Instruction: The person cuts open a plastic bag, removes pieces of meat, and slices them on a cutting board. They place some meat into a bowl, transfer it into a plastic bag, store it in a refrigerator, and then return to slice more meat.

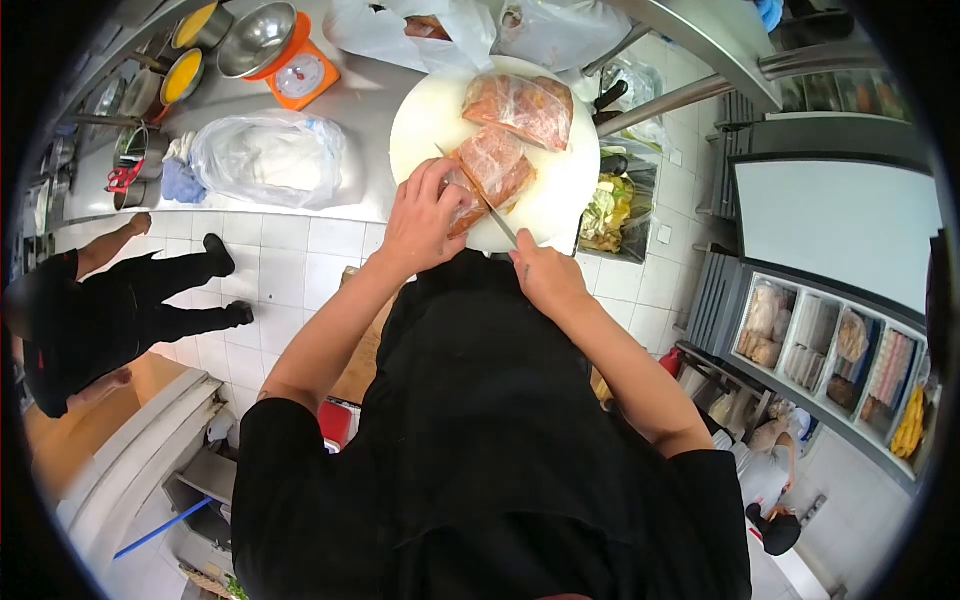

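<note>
On a round white cutting board (415,125) lie pieces of reddish meat in clear plastic wrap. My right hand (548,272) is closed around the handle of a knife (492,208), its blade lying across the nearer wrapped meat (503,165). The fingers of my left hand (425,218) are bent over the left part of that meat, beside the blade, and press on it. A second wrapped piece (520,108) rests farther back on the board, touched by neither hand.
Left of the board are a plastic-lined container (268,160), an orange scale (302,78) and a metal bowl (258,40). Plastic bags (410,35) lie behind. A bin of leafy scraps (608,215) is at the right. One person (110,300) stands left, another (765,470) lower right.
</note>
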### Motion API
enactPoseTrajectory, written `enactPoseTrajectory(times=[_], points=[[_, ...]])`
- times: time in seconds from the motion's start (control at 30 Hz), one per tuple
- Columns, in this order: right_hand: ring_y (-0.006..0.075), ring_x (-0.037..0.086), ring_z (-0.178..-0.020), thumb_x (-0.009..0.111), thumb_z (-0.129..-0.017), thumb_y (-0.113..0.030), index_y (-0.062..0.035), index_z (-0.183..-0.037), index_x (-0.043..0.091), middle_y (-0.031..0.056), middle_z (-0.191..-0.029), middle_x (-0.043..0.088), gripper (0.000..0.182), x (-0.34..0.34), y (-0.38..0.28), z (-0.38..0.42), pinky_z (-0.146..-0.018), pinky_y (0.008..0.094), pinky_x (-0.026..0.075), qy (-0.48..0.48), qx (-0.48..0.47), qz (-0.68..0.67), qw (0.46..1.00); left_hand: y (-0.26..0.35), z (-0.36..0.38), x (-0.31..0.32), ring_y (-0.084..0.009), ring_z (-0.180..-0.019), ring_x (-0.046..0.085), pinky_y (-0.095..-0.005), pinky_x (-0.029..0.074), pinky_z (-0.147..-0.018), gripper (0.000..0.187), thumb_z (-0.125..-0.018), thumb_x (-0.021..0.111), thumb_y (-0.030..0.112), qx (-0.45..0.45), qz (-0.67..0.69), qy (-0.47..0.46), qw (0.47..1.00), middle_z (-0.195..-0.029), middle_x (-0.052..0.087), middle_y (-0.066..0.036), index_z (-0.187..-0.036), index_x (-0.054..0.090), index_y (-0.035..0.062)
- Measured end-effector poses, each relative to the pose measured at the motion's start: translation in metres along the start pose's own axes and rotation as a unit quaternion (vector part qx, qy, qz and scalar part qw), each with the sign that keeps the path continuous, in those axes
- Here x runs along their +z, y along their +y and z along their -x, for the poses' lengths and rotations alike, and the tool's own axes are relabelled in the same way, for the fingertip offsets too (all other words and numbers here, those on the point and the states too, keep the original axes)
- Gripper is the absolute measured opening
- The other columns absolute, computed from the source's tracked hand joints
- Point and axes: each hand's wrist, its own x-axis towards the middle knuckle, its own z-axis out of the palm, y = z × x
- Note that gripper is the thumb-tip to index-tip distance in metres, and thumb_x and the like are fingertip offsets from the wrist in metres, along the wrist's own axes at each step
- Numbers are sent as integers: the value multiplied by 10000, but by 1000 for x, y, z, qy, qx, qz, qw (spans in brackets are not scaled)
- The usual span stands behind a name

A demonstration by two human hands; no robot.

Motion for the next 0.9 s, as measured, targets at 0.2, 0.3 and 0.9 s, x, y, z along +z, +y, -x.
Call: enactPoseTrajectory(times=[0.2, 0.3, 0.9], points=[[498, 711, -733, 589, -1077, -329, -94, -1176, 529, 240, -760, 717, 262, -19, 35, 67, -637, 602, 549, -42, 44, 22, 998, -22, 1, -11, -472, -1401, 427, -550, 404, -1157, 553, -597, 901, 130, -59, 58, 58, 995, -1622, 352, -219, -1061, 601, 120], [480, 703, -697, 603, -1076, -340, -99, -1146, 543, 219, -720, 701, 258, -27, 52, 94, -618, 585, 545, -46, 38, 10, 998, -44, -4, -15, -466, -1438, 401, -532, 387, -1184, 659, -602, 915, 126, -91, 104, 72, 988, -1678, 286, -238, -1156, 558, 130], [469, 652, -705, 676, -1054, -267, -56, -1039, 590, 217, -714, 650, 228, 13, 4, 175, -611, 502, 481, 206, 241, -231, 920, -123, -106, 5, -494, -1530, 276, -578, 282, -1224, 781, -875, 858, 323, 82, 72, 95, 989, -1683, 276, -313, -1522, 476, 109]])
